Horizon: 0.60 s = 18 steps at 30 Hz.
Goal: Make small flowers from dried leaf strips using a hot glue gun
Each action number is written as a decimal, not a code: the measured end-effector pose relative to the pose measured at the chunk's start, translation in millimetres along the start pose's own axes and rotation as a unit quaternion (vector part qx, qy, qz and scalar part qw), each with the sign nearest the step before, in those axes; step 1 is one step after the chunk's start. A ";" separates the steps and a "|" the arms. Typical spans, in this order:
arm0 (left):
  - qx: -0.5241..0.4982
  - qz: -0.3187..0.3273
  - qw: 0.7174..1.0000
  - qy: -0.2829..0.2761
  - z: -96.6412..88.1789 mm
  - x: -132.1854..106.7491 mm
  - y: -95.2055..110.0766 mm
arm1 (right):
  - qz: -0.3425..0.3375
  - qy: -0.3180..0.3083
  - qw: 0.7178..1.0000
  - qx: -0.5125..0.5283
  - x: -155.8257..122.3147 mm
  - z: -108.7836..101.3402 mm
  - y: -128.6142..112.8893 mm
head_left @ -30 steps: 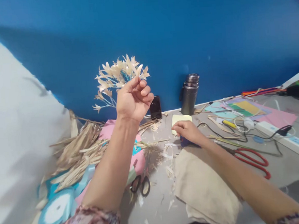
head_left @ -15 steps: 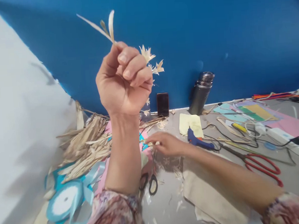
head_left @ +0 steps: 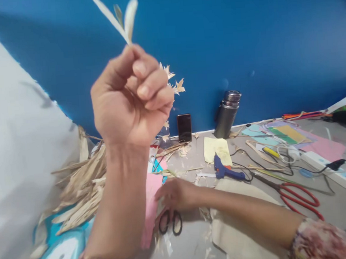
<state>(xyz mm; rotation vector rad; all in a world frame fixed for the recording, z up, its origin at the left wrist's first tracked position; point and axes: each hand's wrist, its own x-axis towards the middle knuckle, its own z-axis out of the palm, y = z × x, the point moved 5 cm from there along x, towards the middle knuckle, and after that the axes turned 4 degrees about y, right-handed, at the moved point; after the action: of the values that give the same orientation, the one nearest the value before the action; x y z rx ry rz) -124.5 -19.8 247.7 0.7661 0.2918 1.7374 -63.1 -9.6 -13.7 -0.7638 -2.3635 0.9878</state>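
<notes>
Raised high in front of the blue wall, my left hand (head_left: 129, 97) pinches a small sprig of pale leaf strips (head_left: 128, 24), with a greenish piece among them. Low over the table, my right hand (head_left: 177, 194) reaches leftward, its fingers curved, apart and slightly blurred. Just below those fingers lie scissors with black handles (head_left: 176, 224); their blades are mostly hidden under the hand. Pink paper (head_left: 151, 198) lies to the left of my right hand. Pale star-shaped flowers (head_left: 177, 86) show behind my left hand, which partly covers them.
Dried husks (head_left: 82, 183) and a ribbon roll (head_left: 60, 257) lie at left. A phone (head_left: 184, 128) and a dark flask (head_left: 227, 114) stand by the wall. Rightward are a blue glue gun (head_left: 227, 172), red-handled scissors (head_left: 299, 199), cables, coloured paper and a power strip (head_left: 336, 173).
My right hand has moved down and closer to the black-handled scissors, away from the thin strips it was touching. My left hand still holds the sprig up and appears larger and slightly further left.
</notes>
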 end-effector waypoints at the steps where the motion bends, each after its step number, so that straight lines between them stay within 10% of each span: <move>1: 0.014 -0.023 0.999 0.025 -9.7 -2.8 -5.7 | 0.014 0.004 0.998 -0.054 5.2 -17.3 8.9; 8: 0.020 -0.224 0.962 0.158 -105.6 -55.2 -62.7 | 0.195 0.092 0.937 -0.274 41.6 -134.3 101.3; 13: 0.030 -0.248 0.943 0.218 -156.9 -89.3 -88.3 | 0.220 0.085 0.928 -0.288 51.1 -128.9 124.7; 18: 0.074 -0.274 0.941 0.184 -166.3 -101.3 -105.3 | 0.217 0.082 0.938 -0.259 50.3 -121.5 130.9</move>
<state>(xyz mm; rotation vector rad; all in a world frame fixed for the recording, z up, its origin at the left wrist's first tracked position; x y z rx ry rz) -134.7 -49.6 28.6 0.4009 0.8193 1.3204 13.2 159.1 -24.4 -1.5514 -2.3712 0.4108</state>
